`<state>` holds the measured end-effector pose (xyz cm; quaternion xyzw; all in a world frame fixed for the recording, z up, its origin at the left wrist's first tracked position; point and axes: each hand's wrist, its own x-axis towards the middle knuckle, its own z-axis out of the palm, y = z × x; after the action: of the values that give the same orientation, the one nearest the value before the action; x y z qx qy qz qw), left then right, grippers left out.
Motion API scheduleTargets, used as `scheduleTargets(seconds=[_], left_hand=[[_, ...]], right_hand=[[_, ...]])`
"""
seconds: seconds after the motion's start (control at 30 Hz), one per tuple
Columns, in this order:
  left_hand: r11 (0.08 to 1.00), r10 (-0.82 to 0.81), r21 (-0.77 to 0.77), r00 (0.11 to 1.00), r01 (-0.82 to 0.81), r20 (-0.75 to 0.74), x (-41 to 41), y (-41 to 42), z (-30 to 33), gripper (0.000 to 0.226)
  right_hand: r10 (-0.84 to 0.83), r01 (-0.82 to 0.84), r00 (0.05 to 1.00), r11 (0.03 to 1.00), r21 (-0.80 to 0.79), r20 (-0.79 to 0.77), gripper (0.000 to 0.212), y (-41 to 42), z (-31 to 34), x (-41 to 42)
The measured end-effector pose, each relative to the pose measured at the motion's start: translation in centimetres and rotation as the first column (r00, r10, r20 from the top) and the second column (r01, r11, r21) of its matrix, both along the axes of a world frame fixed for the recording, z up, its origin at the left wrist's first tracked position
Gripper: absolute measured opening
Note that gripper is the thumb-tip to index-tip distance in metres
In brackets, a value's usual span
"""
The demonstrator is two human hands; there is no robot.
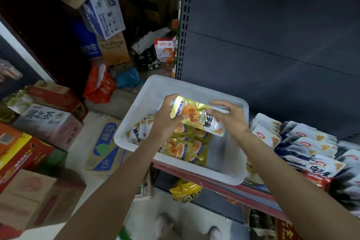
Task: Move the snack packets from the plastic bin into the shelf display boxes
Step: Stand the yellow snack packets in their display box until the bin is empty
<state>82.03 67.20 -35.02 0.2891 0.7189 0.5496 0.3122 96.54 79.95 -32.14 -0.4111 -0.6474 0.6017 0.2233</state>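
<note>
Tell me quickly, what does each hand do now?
Left hand: closed on the gold-and-white foil snack packet.
Right hand: gripping the same packet's other end.

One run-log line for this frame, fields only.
phase: lifting | left hand: grips packet stack | right hand: on stack's other end | stack: above plastic bin | more packets: in bin

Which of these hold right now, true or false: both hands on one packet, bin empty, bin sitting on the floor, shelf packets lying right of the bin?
1. Both hands hold one packet. True: the left hand and right hand grip a gold and white packet.
2. The bin is empty. False: the plastic bin still holds packets.
3. The bin sits on the floor. False: it rests on the shelf edge.
4. Shelf packets lie right of the bin. True.
</note>
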Motion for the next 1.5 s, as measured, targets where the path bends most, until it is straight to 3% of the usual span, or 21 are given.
scheduleTargets(seconds=[0.07,0.13,0.3,0.43,0.53,0.67,0.73,0.83,0.97,1.13,1.2,1.33,1.5], left_hand=[[0.997,0.073,-0.015,0.996,-0.073,0.050,0.4,0.3,0.6,0.055],[0.997,0.071,-0.039,0.997,-0.069,0.037,1.0,0.7,0.5,0.053],[0.991,-0.051,-0.131,0.990,0.033,-0.133,3.9,2.5,0.7,0.026],[0.972,-0.213,-0.139,0.963,0.191,-0.165,7.6,4.7,1.1,0.019],[0.948,-0.302,-0.156,0.939,0.278,-0.164,10.3,6.7,0.6,0.034],[0.817,-0.550,-0.309,0.820,0.488,-0.158,12.8,8.1,0.1,0.083],[0.755,-0.616,-0.357,0.782,0.551,-0.096,13.4,8.2,0.0,0.092],[0.732,-0.615,-0.388,0.788,0.560,-0.021,14.1,8.3,-0.2,0.092],[0.765,-0.570,-0.406,0.819,0.500,-0.066,14.5,8.1,-0.4,0.091],[0.785,-0.543,-0.382,0.838,0.487,-0.049,14.4,8.1,-0.9,0.092],[0.805,-0.527,-0.357,0.848,0.474,-0.061,14.6,8.0,-0.7,0.088],[0.877,-0.419,-0.322,0.896,0.358,-0.146,14.3,7.4,-0.6,0.058],[0.979,-0.120,-0.188,0.970,0.081,-0.209,10.7,5.2,-0.3,0.025]], right_hand=[[-0.153,0.111,0.971,0.969,-0.222,-0.181,0.028,0.1,0.6,0.5],[-0.197,0.138,0.952,0.960,-0.244,-0.235,0.022,0.1,1.0,1.0],[-0.248,0.276,0.951,0.949,0.152,-0.183,0.008,1.4,2.9,3.5],[-0.193,0.185,0.981,0.864,0.468,-0.032,0.002,2.8,5.2,7.2],[-0.198,0.129,0.979,0.790,0.599,0.051,0.004,3.8,6.3,10.1],[-0.238,0.001,0.943,0.702,0.712,0.234,0.006,5.4,5.9,13.0],[-0.156,-0.165,0.919,0.680,0.714,0.361,0.005,5.8,5.0,13.7],[-0.051,-0.380,0.849,0.633,0.674,0.526,0.012,5.6,3.9,13.9],[-0.094,-0.540,0.710,0.564,0.625,0.698,0.016,5.0,3.7,13.6],[-0.076,-0.708,0.475,0.559,0.432,0.877,0.032,4.9,4.3,12.5],[-0.079,-0.725,0.434,0.560,0.400,0.897,0.035,4.9,4.3,12.3],[-0.048,-0.670,0.555,0.566,0.481,0.830,0.033,4.7,3.9,12.6],[0.077,-0.573,0.726,0.618,0.539,0.684,0.035,3.1,3.7,10.9]])
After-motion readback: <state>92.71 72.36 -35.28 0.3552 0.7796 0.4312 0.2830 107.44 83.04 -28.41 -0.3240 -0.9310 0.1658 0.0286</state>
